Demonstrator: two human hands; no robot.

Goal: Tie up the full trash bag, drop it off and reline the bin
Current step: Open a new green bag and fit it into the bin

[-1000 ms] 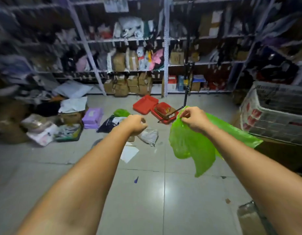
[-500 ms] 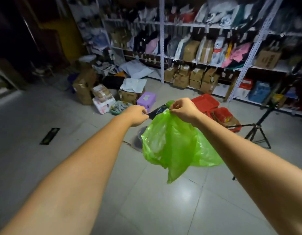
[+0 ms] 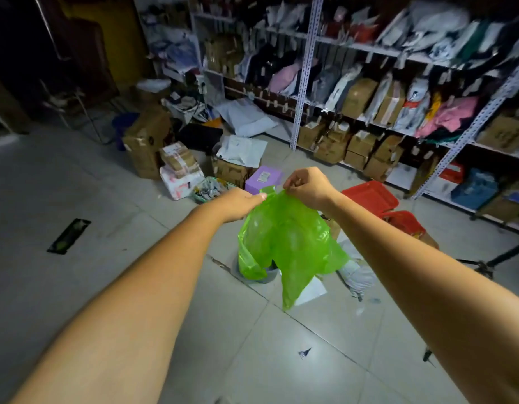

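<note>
Counted: one green bag [image 3: 287, 237], two hands, two red trays [image 3: 371, 196], one purple box [image 3: 264, 176]. Both arms are stretched forward, with the hands near each other but not touching. The left hand [image 3: 237, 204] pinches the bag's top edge. The right hand [image 3: 306, 188], fingers curled, pinches the same edge just beside it. The bag hangs in the air above the tiled floor [image 3: 77, 287]. It is translucent, crumpled and puffed out, with one corner pointing down.
</note>
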